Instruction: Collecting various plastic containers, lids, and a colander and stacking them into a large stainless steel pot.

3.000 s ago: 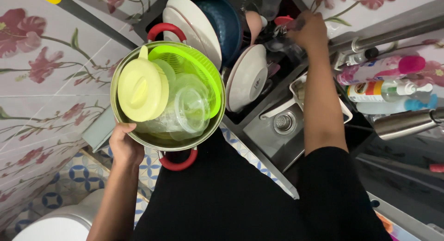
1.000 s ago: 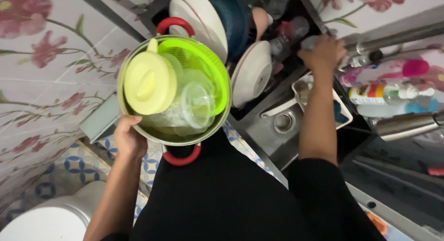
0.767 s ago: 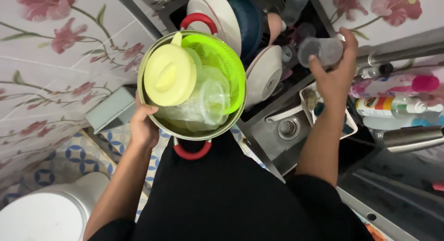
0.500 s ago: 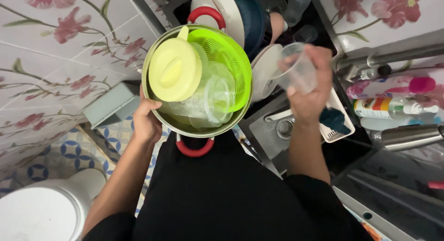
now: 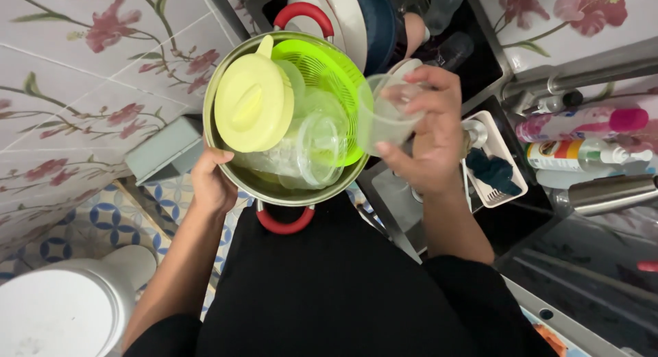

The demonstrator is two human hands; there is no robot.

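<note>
A clear plastic cup (image 5: 385,117) sits in the grasp of the right hand (image 5: 423,134), thumb below and fingers curled over its far side, mouth turned toward 9 o'clock. The cup hangs just at the 3 o'clock rim of a steel pot (image 5: 274,189) with red handles, one handle at 12 o'clock and one at 6 o'clock. The left hand (image 5: 212,182) clasps the pot's rim at about 8 o'clock, thumb hooked over the edge and palm beneath.

Inside the pot lies a bright green colander (image 5: 322,72), filling the 1 to 3 o'clock part. A pale yellow lid (image 5: 252,103) leans over the 10 o'clock side. Between them, toward 5 o'clock, are stacked clear plastic containers (image 5: 312,148), one with a round clear lid facing up.

Beyond the pot at 12 o'clock stand white plates (image 5: 343,18) in a dish rack, with a dark blue dish behind them. At 3 o'clock of the right hand a small white basket (image 5: 504,186) holds a dark blue cloth (image 5: 492,173). Farther toward 3 o'clock lie bottles on their sides, among them a pink bottle (image 5: 582,120) and a white spray bottle (image 5: 589,155). A metal sink (image 5: 384,192) shows below the right wrist. At 7 o'clock, on the patterned floor, is a white round bin (image 5: 58,316). Floral tiles (image 5: 75,76) cover the wall at 9 o'clock.
</note>
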